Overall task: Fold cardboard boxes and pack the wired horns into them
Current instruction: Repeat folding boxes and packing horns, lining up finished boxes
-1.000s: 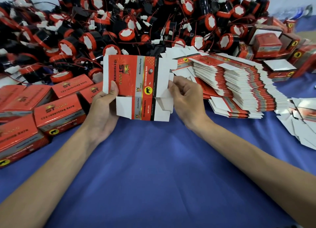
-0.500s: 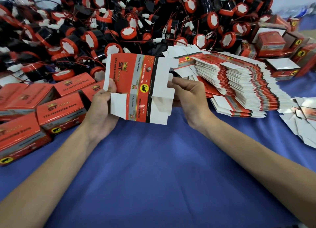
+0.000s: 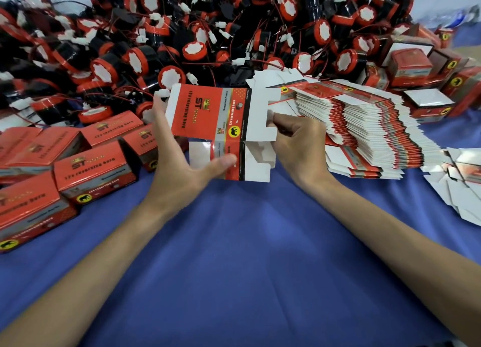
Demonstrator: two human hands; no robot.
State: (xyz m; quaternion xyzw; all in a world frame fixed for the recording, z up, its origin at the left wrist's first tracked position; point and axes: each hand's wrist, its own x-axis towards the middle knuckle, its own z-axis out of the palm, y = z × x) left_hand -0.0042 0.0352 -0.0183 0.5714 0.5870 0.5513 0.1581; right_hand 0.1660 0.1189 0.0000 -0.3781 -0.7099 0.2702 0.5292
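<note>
I hold a flat red, white and black cardboard box [image 3: 205, 114] upright over the blue cloth [image 3: 247, 242], printed side toward me. My left hand [image 3: 177, 164] is spread, with straight fingers along the box's left edge and the thumb pressing its lower panel. At the box's right side my right hand [image 3: 299, 143] has curled fingers pinching a white flap. A big pile of black and red wired horns [image 3: 192, 49] fills the back of the table behind the box.
A fanned stack of flat boxes [image 3: 364, 127] lies just right of my right hand. Several folded red boxes [image 3: 93, 169] sit at the left, more folded boxes [image 3: 411, 65] at the back right. Loose white flats [image 3: 458, 185] lie at the right edge.
My left hand has let go of the box's left edge and spread open, its thumb now on the lower panel. The box has shifted slightly right and its lower flaps are bending.
</note>
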